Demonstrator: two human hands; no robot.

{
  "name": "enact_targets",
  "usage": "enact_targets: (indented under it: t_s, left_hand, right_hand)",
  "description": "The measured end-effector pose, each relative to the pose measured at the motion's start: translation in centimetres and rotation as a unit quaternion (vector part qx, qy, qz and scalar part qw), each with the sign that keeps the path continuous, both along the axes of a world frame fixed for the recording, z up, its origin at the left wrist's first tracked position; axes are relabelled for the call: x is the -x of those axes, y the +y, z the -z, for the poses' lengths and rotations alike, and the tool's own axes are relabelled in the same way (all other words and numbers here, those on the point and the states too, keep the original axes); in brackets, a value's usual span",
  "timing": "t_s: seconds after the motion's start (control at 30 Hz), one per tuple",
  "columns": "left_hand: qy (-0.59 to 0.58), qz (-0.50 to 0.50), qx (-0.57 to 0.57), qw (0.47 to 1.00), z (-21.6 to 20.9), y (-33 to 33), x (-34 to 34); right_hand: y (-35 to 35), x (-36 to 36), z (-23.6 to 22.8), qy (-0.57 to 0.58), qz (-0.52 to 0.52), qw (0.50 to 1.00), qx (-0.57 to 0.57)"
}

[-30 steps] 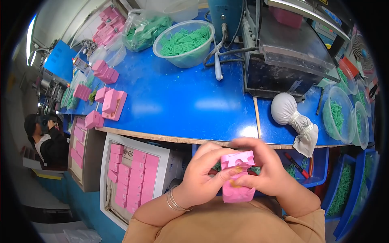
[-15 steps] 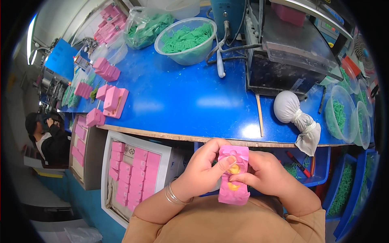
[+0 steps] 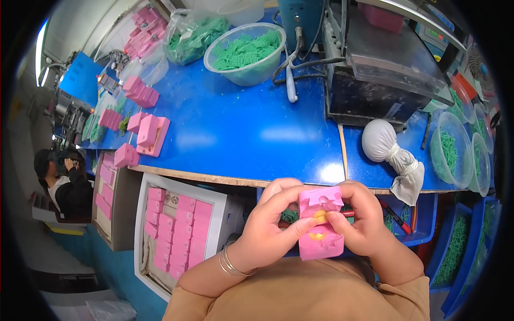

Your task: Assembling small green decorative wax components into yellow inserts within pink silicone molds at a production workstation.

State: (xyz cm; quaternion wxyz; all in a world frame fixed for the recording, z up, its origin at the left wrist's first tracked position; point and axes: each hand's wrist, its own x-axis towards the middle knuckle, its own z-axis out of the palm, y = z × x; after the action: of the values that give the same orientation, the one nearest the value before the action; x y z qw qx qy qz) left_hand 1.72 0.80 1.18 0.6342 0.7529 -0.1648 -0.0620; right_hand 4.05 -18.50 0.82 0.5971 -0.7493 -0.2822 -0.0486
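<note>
In front of my body, below the bench edge, I hold a pink rubber mould (image 3: pixel 321 250) bent between my two hands. Its inner face is turned up, and a yellow waxy area (image 3: pixel 319 215) shows in the middle. My left hand (image 3: pixel 273 224) grips the mould's left edge, thumb pressed near the yellow part. On the opposite edge my right hand (image 3: pixel 364 222) is closed, with its thumb tip touching the yellow part. Fingers behind the mould are hidden.
On the blue bench (image 3: pixel 230 134) stand a bowl of green pieces (image 3: pixel 246 56), a tied cloth pouch (image 3: pixel 377 140), a wooden stick (image 3: pixel 343 152) and a dark machine (image 3: pixel 385 69). Pink blocks (image 3: pixel 152 134) sit left, above a white-edged box (image 3: pixel 214 214). Blue trays (image 3: pixel 471 257) are right.
Both hands have shifted slightly right and up with the mould. The mould is bent more sharply, and my right thumb has moved up onto the yellow part.
</note>
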Motion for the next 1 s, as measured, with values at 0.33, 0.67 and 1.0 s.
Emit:
enact_targets:
  t_s: [0.33, 0.67, 1.0]
  left_hand:
    - [0.069, 0.085, 0.188, 0.976, -1.1, -0.9, 0.3]
    - [0.151, 0.076, 0.135, 0.976, -0.8, -0.9, 0.5]
    - [0.017, 0.174, 0.1, 0.979, -1.3, 0.3, 0.2]
  right_hand:
    - [0.2, 1.1, 2.0, 0.116, 0.045, 0.983, -0.135]
    - [0.3, 1.8, 0.5, 0.066, 0.04, 0.995, -0.062]
    - [-0.8, 0.6, -0.8, 0.191, -0.083, 0.968, -0.139]
